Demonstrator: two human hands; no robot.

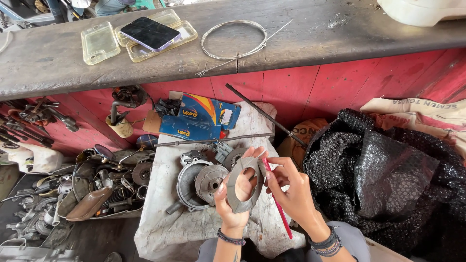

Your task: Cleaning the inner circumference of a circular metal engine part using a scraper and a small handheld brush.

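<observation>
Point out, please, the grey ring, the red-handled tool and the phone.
grey ring (236, 196): head view, lower left band.
red-handled tool (280, 212): head view, mid handle.
phone (150, 33): head view, middle of dark screen.

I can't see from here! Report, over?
Left hand holds grey metal ring. Right hand holds red brush at its edge. Nothing between them.

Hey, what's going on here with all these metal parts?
A person sits at a cloth-covered block among engine parts. Their left hand holds up a flat grey metal ring, and their right hand holds a thin red-handled tool against its edge. A round metal housing and a drum-shaped part lie on the cloth just beside them. On the wooden bench above rest a phone and a coiled cable.
</observation>
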